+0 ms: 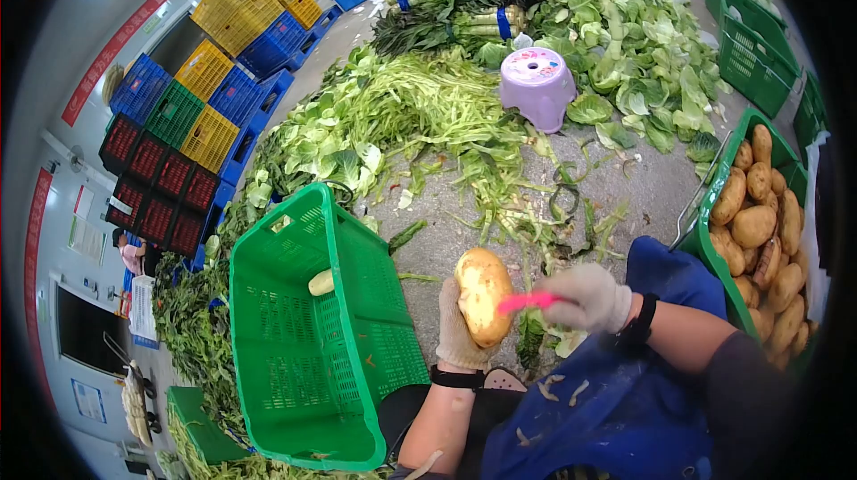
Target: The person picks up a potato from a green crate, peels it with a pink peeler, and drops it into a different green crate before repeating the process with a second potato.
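Observation:
My left hand (pixel 457 337), in a pale knit glove, is closed around a large potato (pixel 484 294). The potato still has its yellow-brown skin over most of the side facing me, with a lighter patch on its left. In my gloved right hand (pixel 585 298) is a pink peeler (pixel 527 302), its head at the potato's right edge and blurred by motion. Left of my hands a green plastic crate (pixel 344 302) lies tipped with its opening toward the left, and one pale peeled potato (pixel 321 282) is inside it.
A green crate (pixel 714 257) full of unpeeled potatoes (pixel 754 226) stands at my right. Ahead, leaf and stalk trimmings (pixel 402 114) and cabbage leaves (pixel 616 52) cover the floor around a purple stool (pixel 537 87). Stacked crates (pixel 205 70) line the left side. A person (pixel 132 255) is far left.

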